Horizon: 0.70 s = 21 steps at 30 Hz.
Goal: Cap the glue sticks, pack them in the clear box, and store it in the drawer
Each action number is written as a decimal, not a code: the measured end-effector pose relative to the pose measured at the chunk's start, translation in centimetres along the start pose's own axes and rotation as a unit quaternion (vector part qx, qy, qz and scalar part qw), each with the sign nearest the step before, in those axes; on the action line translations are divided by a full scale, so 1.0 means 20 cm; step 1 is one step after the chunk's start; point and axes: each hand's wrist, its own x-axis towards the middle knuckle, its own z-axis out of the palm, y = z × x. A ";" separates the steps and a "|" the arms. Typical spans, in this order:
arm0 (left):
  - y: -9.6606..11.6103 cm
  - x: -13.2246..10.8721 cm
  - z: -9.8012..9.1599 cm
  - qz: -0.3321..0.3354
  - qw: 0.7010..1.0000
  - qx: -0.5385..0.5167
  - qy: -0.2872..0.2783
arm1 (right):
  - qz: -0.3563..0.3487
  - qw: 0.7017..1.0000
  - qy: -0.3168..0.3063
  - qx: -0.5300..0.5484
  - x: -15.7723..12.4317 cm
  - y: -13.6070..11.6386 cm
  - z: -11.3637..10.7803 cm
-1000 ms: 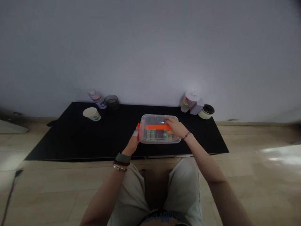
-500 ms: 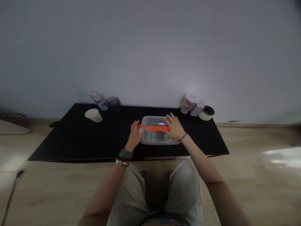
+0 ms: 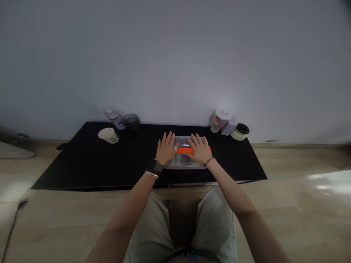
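**Hands flat on the box lid**

Centre of my feed: the clear plastic box (image 3: 184,163) sits on the black surface (image 3: 109,164), near its front edge and straight ahead of the wearer. Through the near wall I make out greenish packets (too small for me to read). An orange bar (image 3: 183,150) runs side to side across the lid, and its right end pokes out past the right hand.

Grip, as I read it:
- The left hand (image 3: 165,149) lies palm down on the left part of the lid. Its fingers are straight and spread, closed on nothing, and a pale wrap shows on the thumb.
- The right hand (image 3: 199,149) lies the same way on the right part, fingers fanned, grasping nothing.
- The hands are near each other but apart, with the orange bar showing between them.

On the wrists I see a watch (image 3: 157,167) with bands on the left and a thin bracelet (image 3: 208,160) on the right.

Further out, to the left near the back, a paper cup (image 3: 109,135) stands well apart from the box. Behind it, against the wall, are a tilted spray bottle (image 3: 114,118) and a dark jar (image 3: 131,121) just beside it.

At the back right, a lidded drink cup (image 3: 220,119), a small pale carton (image 3: 229,125) and a round tin (image 3: 240,131) stand in a close row.

Pale shorts and knees fill the bottom of the view, over a wooden floor (image 3: 287,204).
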 end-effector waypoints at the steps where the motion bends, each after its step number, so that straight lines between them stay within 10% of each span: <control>1: 0.00 0.00 0.01 0.000 1.000 -0.004 0.002 | 0.000 1.000 -0.002 0.002 0.00 0.00 0.00; 15: -0.16 0.07 0.17 -0.005 0.947 -0.295 0.127 | 0.006 0.989 0.039 0.144 0.01 0.04 0.03; 21: -0.27 -0.03 0.23 -0.197 0.812 -0.533 0.135 | 0.202 0.863 0.236 0.399 -0.11 0.29 0.10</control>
